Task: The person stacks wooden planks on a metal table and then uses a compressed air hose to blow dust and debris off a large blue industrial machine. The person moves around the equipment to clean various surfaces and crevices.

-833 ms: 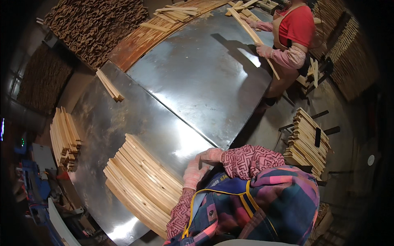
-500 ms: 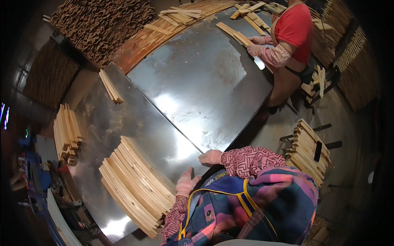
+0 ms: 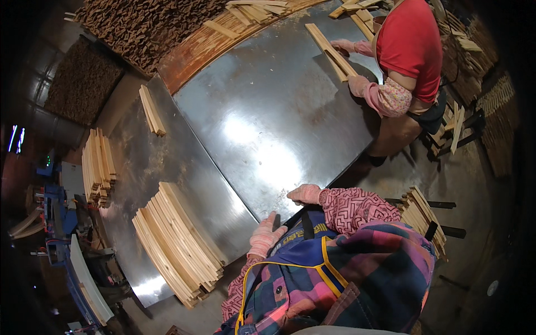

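Note:
My left hand (image 3: pixel 264 239), in a pink and white glove, is at the near edge of the metal table (image 3: pixel 195 167), its fingers apart. A small dark shape beside these fingers cannot be made out. Farther right, my right hand (image 3: pixel 305 194) rests by the same edge, fingers stretched out to the left, with nothing visible in it. Left of my left hand lies a wide row of pale wooden strips (image 3: pixel 181 240), side by side on the table. Neither hand touches them.
Across the table a person in a red shirt (image 3: pixel 410 44) handles wooden strips (image 3: pixel 330 53). A small bundle of strips (image 3: pixel 152 111) and a taller stack (image 3: pixel 98 167) stand at the left. More strips (image 3: pixel 421 215) are stacked at my right. A brown wood pile (image 3: pixel 145 30) rises behind.
My left hand has shifted right, away from the row of strips, and my right hand slightly farther right and up. The other person's strips have turned and come nearer. The whole view has shifted.

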A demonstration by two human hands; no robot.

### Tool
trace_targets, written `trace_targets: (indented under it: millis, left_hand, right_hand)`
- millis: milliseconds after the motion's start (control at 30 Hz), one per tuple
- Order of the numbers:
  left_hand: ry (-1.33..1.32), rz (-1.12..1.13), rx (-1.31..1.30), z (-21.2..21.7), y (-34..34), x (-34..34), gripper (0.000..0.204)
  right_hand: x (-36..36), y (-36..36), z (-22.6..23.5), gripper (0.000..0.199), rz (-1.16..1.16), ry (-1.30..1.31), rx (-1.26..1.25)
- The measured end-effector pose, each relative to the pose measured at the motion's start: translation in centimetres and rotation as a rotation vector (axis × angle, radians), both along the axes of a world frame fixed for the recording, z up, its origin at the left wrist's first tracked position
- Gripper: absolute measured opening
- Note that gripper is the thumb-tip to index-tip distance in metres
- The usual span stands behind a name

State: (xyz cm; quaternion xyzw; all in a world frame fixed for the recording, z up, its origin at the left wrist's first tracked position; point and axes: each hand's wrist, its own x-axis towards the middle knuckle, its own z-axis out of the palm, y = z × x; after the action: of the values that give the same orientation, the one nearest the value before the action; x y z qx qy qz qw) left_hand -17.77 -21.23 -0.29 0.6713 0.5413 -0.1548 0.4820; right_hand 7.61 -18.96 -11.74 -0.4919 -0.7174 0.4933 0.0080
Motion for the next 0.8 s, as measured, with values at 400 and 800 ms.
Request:
trace_targets:
  millis: [400, 800]
  left_hand:
    - [0.056, 0.019, -0.015, 0.0, -0.7, -2.1, 0.083]
    - [0.091, 0.055, -0.051, -1.3, -1.1, -8.6, 0.083]
  right_hand:
    - [-0.2, -0.9, 0.3, 0.021, -0.166, -0.076, -0.166]
    - [-3.3, -1.4, 0.2, 0.019, 0.071, -0.397, 0.063]
